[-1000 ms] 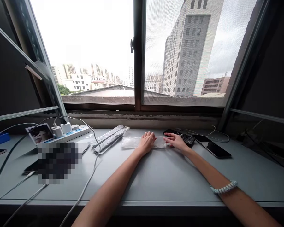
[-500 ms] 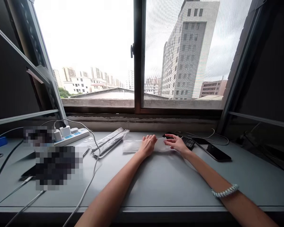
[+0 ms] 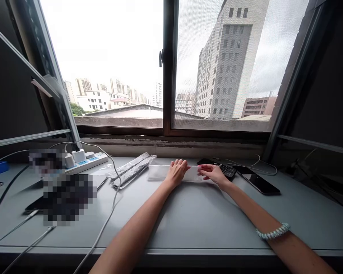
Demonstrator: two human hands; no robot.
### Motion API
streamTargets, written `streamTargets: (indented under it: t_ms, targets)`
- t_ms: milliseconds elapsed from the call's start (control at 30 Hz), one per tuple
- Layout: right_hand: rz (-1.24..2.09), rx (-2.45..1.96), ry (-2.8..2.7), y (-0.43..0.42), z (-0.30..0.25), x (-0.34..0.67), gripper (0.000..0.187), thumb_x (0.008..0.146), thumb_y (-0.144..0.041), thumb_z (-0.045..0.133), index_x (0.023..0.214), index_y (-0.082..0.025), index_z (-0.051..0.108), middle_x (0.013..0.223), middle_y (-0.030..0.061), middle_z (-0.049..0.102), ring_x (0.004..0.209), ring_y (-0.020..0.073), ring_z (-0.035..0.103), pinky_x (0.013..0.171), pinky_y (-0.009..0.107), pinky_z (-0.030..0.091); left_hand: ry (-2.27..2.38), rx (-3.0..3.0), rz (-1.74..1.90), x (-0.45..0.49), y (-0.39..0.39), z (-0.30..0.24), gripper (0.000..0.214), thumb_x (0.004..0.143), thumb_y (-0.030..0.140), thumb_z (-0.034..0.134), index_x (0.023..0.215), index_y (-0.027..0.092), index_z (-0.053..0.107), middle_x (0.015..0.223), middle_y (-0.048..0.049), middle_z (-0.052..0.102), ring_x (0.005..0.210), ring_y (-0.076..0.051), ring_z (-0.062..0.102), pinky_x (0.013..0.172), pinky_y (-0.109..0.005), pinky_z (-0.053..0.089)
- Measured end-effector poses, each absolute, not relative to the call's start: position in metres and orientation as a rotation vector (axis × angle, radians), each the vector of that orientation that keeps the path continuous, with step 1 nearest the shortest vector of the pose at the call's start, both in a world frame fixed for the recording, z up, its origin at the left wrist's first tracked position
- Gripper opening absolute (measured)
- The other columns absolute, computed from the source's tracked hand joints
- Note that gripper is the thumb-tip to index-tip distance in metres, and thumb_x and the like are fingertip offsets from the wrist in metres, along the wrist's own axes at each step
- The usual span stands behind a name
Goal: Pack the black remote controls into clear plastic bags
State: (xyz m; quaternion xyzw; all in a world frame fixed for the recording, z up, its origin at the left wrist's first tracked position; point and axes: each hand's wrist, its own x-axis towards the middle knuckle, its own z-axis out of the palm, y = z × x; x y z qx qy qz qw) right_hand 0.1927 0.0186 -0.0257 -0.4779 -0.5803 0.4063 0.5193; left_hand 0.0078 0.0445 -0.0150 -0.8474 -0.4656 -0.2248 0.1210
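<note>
A long, flat clear plastic bag (image 3: 158, 173) lies on the desk in front of me, spreading to both sides of my left hand (image 3: 176, 172). That hand presses down on the bag's middle, its fingers curled over the far edge. At the right end, my right hand (image 3: 213, 173) pinches the plastic between thumb and fingertips. A black remote control (image 3: 228, 170) lies just beyond my right hand, partly covered by it. Left of the bag are slim clear packets (image 3: 133, 171) with dark strips inside.
A black phone (image 3: 257, 180) lies right of the remote. On the left are a white power strip (image 3: 87, 163) with plugs, a blurred dark device (image 3: 70, 196) and a loose white cable (image 3: 112, 211). The window wall (image 3: 154, 149) bounds the desk at the back.
My right hand's fingers have come closer together at the bag's right end. My left hand stays on the bag, shifted slightly. The view has tilted a little.
</note>
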Motion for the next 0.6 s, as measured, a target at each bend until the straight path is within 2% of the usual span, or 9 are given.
streamTargets:
  t_ms: [100, 267, 433, 600]
  targets:
    - [0.921, -1.225, -1.433, 0.017, -0.025, 0.193, 0.028, 0.063, -0.034, 0.072, 0.085, -0.016, 0.067, 0.081, 0.0070, 0.070, 0.067, 0.0173, 0.066, 0.048, 0.023, 0.051, -1.392, -2.529, -0.550, 0.008, 0.044, -0.018, 0.029, 0.094, 0.038, 0.032, 0.093, 0.020, 0.055, 0.096, -0.0049, 0.058, 0.095, -0.019, 0.049, 0.084, -0.031, 0.033]
    - [0.703, -1.421, -1.564, 0.018, -0.024, 0.192, 0.024, 0.063, -0.022, 0.070, 0.086, -0.015, 0.066, 0.068, 0.0051, 0.068, 0.051, 0.0133, 0.060, 0.033, 0.018, 0.041, -1.493, -2.551, -0.447, 0.010, 0.044, -0.021, 0.037, 0.094, 0.039, 0.029, 0.096, 0.017, 0.059, 0.101, -0.0088, 0.057, 0.101, -0.022, 0.048, 0.085, -0.032, 0.035]
    - [0.653, -1.440, -1.564, 0.023, -0.030, 0.195, 0.027, 0.066, -0.020, 0.066, 0.092, -0.015, 0.065, 0.071, 0.0049, 0.068, 0.050, 0.0121, 0.059, 0.033, 0.017, 0.041, -1.823, -2.371, -0.463, 0.001, 0.049, -0.018, 0.057, 0.092, 0.050, 0.019, 0.093, 0.016, 0.065, 0.111, -0.0144, 0.053, 0.111, -0.028, 0.043, 0.091, -0.044, 0.033]
    - [0.584, -1.439, -1.551, 0.024, -0.032, 0.199, 0.028, 0.072, -0.028, 0.062, 0.097, -0.017, 0.066, 0.084, 0.0079, 0.068, 0.065, 0.0166, 0.064, 0.041, 0.022, 0.047, -2.020, -2.226, -0.464, -0.015, 0.054, -0.016, 0.054, 0.092, 0.047, 0.020, 0.095, 0.017, 0.065, 0.119, -0.0143, 0.051, 0.116, -0.029, 0.039, 0.093, -0.045, 0.032]
